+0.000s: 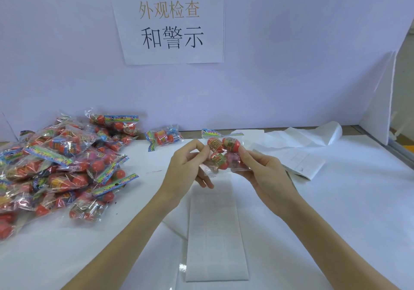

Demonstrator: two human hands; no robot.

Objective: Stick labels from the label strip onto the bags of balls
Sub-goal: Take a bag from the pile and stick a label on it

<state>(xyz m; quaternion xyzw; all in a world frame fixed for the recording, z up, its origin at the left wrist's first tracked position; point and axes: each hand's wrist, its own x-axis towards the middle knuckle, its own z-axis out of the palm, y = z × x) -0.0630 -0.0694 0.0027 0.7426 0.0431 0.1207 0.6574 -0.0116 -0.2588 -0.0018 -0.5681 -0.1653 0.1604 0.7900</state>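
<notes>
A clear bag of red-orange balls with a colourful header card hangs above the table's middle. My left hand pinches its left side between thumb and fingertips. My right hand grips its lower right edge. A small label seems to lie on the bag's bottom edge, too blurred to be sure. The white label strip lies flat on the table below both hands, running toward me.
A large heap of ball bags fills the left of the table. One single bag lies by the back wall. Used backing sheets and paper lie at the right. A white partition stands at the far right.
</notes>
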